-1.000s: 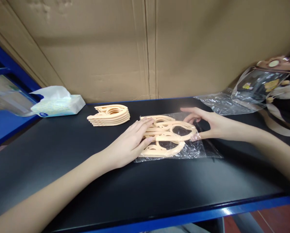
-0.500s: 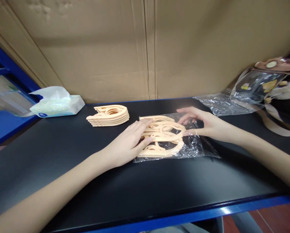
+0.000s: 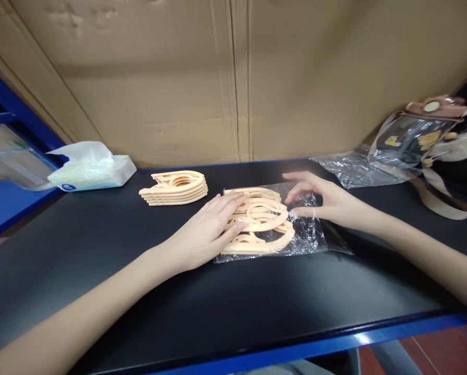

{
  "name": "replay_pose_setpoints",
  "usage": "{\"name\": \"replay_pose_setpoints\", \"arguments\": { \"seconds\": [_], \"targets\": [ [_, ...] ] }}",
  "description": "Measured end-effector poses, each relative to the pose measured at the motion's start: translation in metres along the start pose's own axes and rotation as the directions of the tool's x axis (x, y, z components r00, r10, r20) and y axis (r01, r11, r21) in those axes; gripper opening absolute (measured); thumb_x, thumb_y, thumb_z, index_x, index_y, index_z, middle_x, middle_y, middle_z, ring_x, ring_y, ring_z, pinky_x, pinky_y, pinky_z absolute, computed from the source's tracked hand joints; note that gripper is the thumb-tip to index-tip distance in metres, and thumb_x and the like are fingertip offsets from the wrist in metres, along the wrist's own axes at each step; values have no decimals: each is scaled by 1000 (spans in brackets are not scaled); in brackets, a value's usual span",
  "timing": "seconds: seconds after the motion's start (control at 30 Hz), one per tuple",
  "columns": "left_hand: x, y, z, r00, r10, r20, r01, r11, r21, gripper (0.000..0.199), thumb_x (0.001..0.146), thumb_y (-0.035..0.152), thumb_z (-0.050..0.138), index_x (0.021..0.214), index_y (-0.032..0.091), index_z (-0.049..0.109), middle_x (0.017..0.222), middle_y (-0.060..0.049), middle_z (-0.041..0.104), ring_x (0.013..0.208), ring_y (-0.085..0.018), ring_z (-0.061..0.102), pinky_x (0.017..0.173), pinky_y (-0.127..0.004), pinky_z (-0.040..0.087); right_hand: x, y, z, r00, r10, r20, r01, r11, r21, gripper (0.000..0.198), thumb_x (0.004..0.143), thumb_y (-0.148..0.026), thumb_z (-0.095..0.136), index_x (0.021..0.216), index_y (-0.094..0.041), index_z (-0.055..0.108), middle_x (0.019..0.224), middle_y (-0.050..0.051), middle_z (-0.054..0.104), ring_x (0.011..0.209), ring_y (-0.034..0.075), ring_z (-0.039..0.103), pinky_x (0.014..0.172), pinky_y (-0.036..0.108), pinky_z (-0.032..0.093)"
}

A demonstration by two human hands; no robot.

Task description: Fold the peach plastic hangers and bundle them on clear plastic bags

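Several peach-coloured folded plastic hangers (image 3: 262, 246) lie in or on a clear plastic bag (image 3: 315, 237) in the middle of the table. My left hand (image 3: 204, 229) rests on their left end, fingers stretched out over them and thumb apart. At their right end is my right hand (image 3: 323, 200), its fingers spread and its thumb tip touching or just beside the middle hanger (image 3: 267, 213). Whether this hanger lies inside the bag or on top of it I cannot tell. Left of the bag stands a neat stack of like hangers (image 3: 174, 190).
A tissue pack (image 3: 95, 174) sits at the back left. On the back right a clear water bottle (image 3: 417, 135) with a strap lies by another plastic bag (image 3: 353, 169). A cardboard wall (image 3: 159, 88) rises behind the black table (image 3: 233, 312), which has a blue front edge.
The middle hanger has slid a little to the left under my left hand. My right hand has shifted slightly left with it. The stack is unmoved.
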State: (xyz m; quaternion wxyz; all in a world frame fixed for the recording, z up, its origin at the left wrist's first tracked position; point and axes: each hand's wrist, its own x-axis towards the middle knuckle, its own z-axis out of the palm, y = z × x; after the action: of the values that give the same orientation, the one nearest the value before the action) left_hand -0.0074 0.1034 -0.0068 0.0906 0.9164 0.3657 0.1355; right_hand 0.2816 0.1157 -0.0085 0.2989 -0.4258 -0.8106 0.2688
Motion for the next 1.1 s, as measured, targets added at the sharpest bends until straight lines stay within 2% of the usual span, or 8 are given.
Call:
{"name": "replay_pose_setpoints", "arguments": {
  "seconds": [0.2,0.3,0.4,0.5,0.63,0.77,0.9,1.1],
  "targets": [
    [6,9,-1,997,69,21,-70,997,37,55,101,44,33,148,16,31,155,-10,32,144,-23,26,118,-44,22,-2,20,-26,965,207,-160,-232,960,-159,69,73,-49,67,130,-16,47,73,1,62,64,19,58,65,37,47],
    [10,19,1,993,98,63,-100,995,25,55,101,43,35,148,16,31,155,-10,32,144,-22,27,117,-42,25,-2,27,-27,935,308,-176,-344,908,-238,70,73,-53,65,130,-15,47,74,2,64,63,20,59,63,38,47],
    [14,29,5,986,141,92,-143,990,18,51,101,43,35,147,21,34,156,-6,31,145,-21,23,118,-42,24,-1,27,-23,920,367,-137,-385,912,-144,70,72,-53,65,130,-18,46,78,3,67,70,22,63,65,38,48],
    [21,38,11,979,192,70,-194,980,31,51,101,45,34,146,20,37,154,-6,36,145,-21,24,118,-41,22,0,21,-17,920,385,-68,-384,923,33,75,72,-46,68,135,-17,40,72,1,67,68,21,61,62,35,47],
    [30,46,18,971,231,63,-237,967,96,55,100,46,36,143,13,41,151,-11,40,142,-25,29,116,-40,24,0,12,-15,920,391,32,-389,899,200,81,73,-39,69,140,-15,31,61,-5,59,50,14,46,49,30,36],
    [34,49,24,958,283,43,-286,948,138,52,99,46,38,138,12,47,148,-12,43,138,-28,35,113,-42,28,1,6,-15,940,339,-30,-316,901,296,79,74,-36,70,140,-14,32,53,-8,52,45,11,38,46,27,31],
    [33,48,29,945,328,11,-326,934,147,54,98,48,38,138,12,46,149,-13,42,138,-28,35,113,-43,28,3,1,-11,950,295,-106,-241,904,352,73,75,-32,70,138,-15,37,53,-7,51,47,11,41,47,26,32],
    [31,47,33,943,332,21,-331,930,158,60,98,52,35,143,12,42,152,-14,36,140,-30,32,115,-44,23,3,1,-2,958,246,-149,-145,860,488,62,82,-33,64,138,-17,39,62,-4,63,60,14,57,66,32,47]
  ]
}}
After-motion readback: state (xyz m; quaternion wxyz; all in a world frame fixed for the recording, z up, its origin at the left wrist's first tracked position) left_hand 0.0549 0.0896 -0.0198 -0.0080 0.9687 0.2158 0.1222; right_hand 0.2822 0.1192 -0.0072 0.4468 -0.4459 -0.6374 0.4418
